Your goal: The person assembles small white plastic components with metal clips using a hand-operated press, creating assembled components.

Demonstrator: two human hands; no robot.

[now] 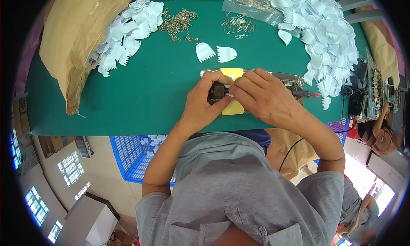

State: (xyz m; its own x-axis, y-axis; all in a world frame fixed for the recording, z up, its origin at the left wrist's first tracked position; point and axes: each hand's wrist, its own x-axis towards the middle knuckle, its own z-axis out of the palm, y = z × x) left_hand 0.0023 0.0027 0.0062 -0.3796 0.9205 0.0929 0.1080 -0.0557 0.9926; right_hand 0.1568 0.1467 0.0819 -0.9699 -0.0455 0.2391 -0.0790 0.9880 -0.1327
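A bench fixture [294, 80] with a metal base and a yellow plate [232, 109] lies in front of me on the green table. My left hand [203, 96] is closed around a dark block [218, 91] at its left part, thumb and forefinger on either side; what the fingertips grip is mostly hidden. Pressed against the block's right side, my right hand [262, 96] has its fingers pinched together over a small white piece [229, 91], of which only a bit shows. Two white scalloped plastic pieces [205, 52] lie just beyond the fixture.
White pieces are heaped at the left [132, 28] beside a brown sack [81, 36] and at the right [324, 36]. Between them lie small metal clips [178, 24] and metal pins [239, 24]. A red-tipped lever [314, 94] juts right. A blue basket [128, 160] stands below the table edge.
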